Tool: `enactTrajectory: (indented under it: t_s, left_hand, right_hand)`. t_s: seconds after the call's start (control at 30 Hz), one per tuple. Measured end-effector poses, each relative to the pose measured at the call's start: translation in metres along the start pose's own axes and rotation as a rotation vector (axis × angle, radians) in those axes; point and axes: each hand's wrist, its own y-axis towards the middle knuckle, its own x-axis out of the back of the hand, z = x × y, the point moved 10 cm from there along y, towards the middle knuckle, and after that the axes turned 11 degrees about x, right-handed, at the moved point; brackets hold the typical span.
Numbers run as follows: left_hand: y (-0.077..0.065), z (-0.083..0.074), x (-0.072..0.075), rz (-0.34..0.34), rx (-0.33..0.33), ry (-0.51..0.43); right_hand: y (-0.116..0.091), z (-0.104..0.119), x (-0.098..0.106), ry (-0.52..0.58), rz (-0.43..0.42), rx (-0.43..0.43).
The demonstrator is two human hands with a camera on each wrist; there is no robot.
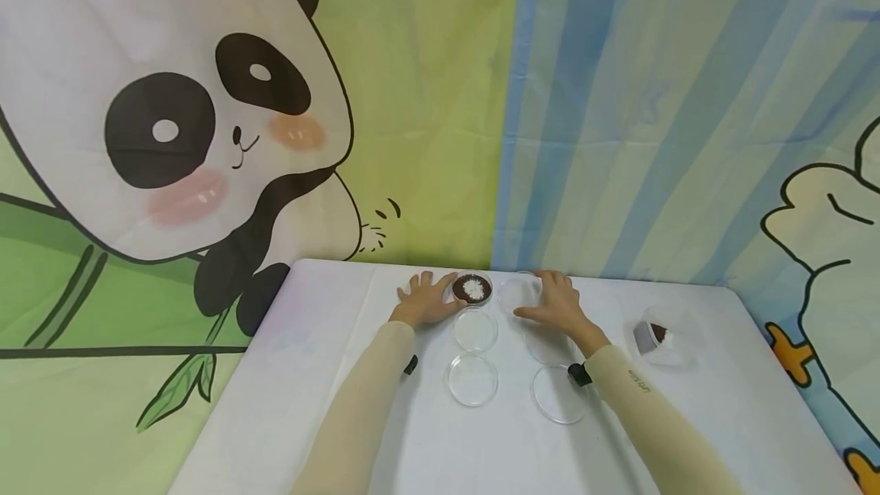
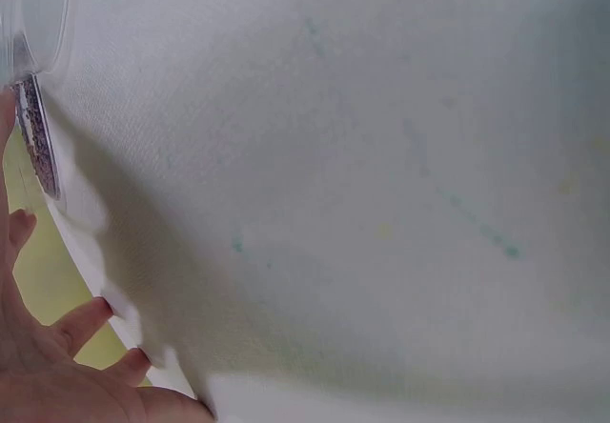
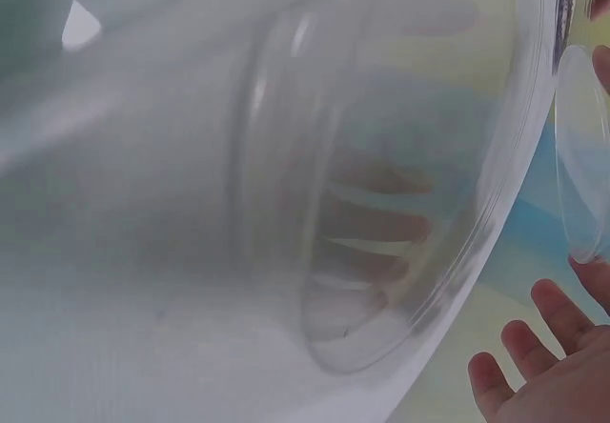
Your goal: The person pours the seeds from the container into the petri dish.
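At the table's far edge my left hand holds the near side of a petri dish between thumb and forefinger, its other fingers spread. Dark brown granules fill that dish, with a white patch on top. In the left wrist view the dark layer shows through its side wall. Just to the right, my right hand pinches an empty clear petri dish by its edge. The right wrist view shows this thin clear disc tilted between thumb and finger, the remaining fingers apart.
Several empty clear dishes lie nearer me in two columns, among them a left one and a right one under the right wrist. Farther right stands a clear container with brown and white material. A printed cloth hangs behind the table.
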Motion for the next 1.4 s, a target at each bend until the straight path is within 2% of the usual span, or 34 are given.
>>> enactTrajectory:
  t_s: [0.37, 0.7, 0.87, 1.2, 1.4]
  left_hand:
    - [0.004, 0.002, -0.004, 0.0, 0.016, 0.035]
    - [0.006, 0.004, -0.004, 0.003, 0.02, 0.042]
    - [0.005, 0.003, -0.004, 0.007, 0.019, 0.047]
    - [0.003, 0.002, -0.004, 0.0, 0.025, 0.05]
    - [0.0, 0.0, -0.001, -0.017, 0.014, 0.044]
  right_hand:
    - [0.005, 0.017, -0.001, 0.02, 0.007, 0.035]
    - [0.016, 0.031, -0.005, 0.164, 0.013, 0.08]
    - [0.022, 0.041, -0.007, 0.197, 0.01, 0.102]
    - [0.037, 0.06, -0.019, 0.277, 0.02, 0.095]
    - [0.046, 0.067, -0.027, 0.269, 0.022, 0.108]
